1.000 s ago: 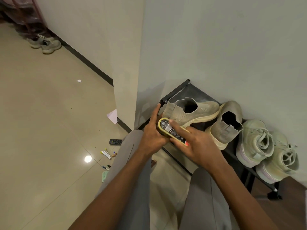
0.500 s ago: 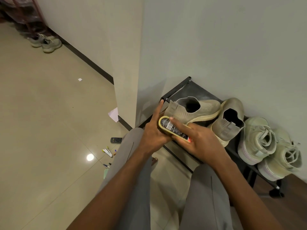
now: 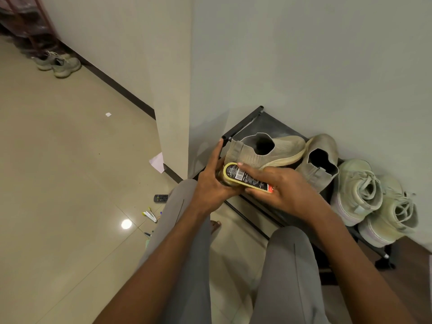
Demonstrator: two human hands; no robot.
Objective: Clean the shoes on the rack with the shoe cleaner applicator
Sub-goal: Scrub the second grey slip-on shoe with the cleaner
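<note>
Unmoved — both hands [image 3: 210,185] [image 3: 287,190] gripping applicator [image 3: 245,177]

**Muted greens, beige and black**

The shoe cleaner applicator [image 3: 245,177] has a yellow rim, a black label with white print and a barcode, and a red patch at one end. Two knit slip-on shoes [image 3: 266,149] are beige with cream soles and dark openings. Two laced sneakers [image 3: 357,190] are pale green with whitish soles. The rack [image 3: 247,120] is black. The trousers [image 3: 187,242] are grey. The floor [image 3: 70,183] is glossy beige tile; the wall [image 3: 304,66] is pale grey-green with a dark skirting.
</note>
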